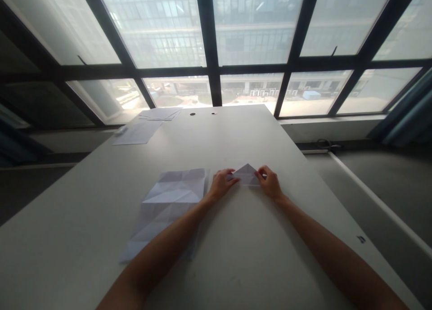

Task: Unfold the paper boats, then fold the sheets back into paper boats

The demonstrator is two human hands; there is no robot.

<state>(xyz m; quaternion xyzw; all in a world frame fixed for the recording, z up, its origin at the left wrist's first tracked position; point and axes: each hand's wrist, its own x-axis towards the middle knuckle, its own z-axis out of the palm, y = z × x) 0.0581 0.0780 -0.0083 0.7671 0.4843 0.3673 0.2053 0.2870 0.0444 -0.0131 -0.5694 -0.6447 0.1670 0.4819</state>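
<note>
A small folded sheet of white paper (248, 177) with a pointed top lies on the white table, between my two hands. My left hand (222, 183) pinches its left edge, thumb and fingers close together. At the right edge, my right hand (269, 181) grips the paper between thumb and fingers. The underside of the fold is hidden. Beside my left forearm lies a larger creased sheet of paper (168, 202), opened out, its lower right part covered by the arm.
The white table (243, 260) reaches to the windows. Several paper sheets (135, 132) lie at its far left. Two round holes are near the far edge. A small dark mark or object (361, 239) sits by the right edge. Blue curtains (405, 110) hang at the right.
</note>
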